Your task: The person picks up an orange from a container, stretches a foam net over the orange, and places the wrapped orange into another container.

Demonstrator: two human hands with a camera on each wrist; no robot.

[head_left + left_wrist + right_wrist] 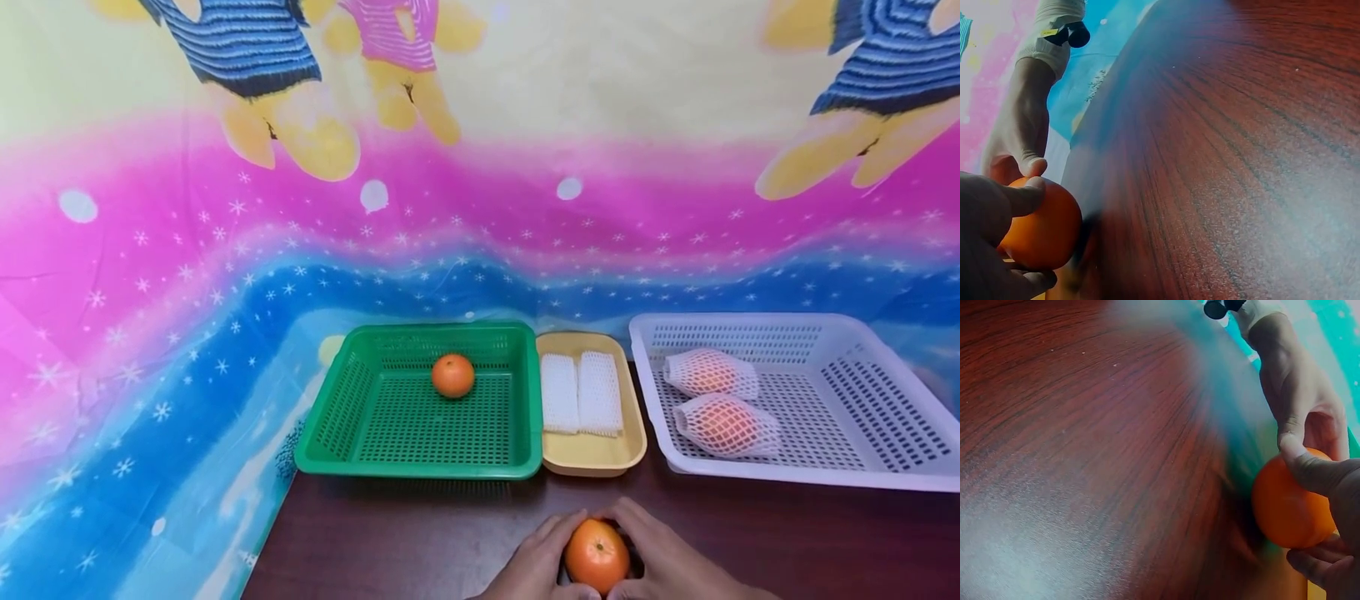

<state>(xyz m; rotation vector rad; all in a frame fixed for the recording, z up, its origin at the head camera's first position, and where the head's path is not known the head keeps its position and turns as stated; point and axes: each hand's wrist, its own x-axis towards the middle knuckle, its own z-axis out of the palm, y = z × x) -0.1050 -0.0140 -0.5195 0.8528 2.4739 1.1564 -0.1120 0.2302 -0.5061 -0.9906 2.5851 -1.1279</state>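
Observation:
An orange [597, 556] sits between both hands close over the dark wooden table near its front. My left hand [536, 562] curls round its left side, thumb at the near side and fingers at the far side. From the other side my right hand [663, 554] grips it the same way. In the left wrist view, the thumbs meet on the orange [1047, 225], and the left fingertips reach under it. The right wrist view shows the orange [1291, 500] with the right thumb across its top and fingers below.
A green basket [420, 471] holds one orange [453, 376]. Beside it, a yellow tray [592, 462] holds two white foam net sleeves [581, 393]. At the right, a white basket [817, 477] holds two net-wrapped fruits [727, 425]. A patterned cloth [487, 208] hangs behind the table [390, 533].

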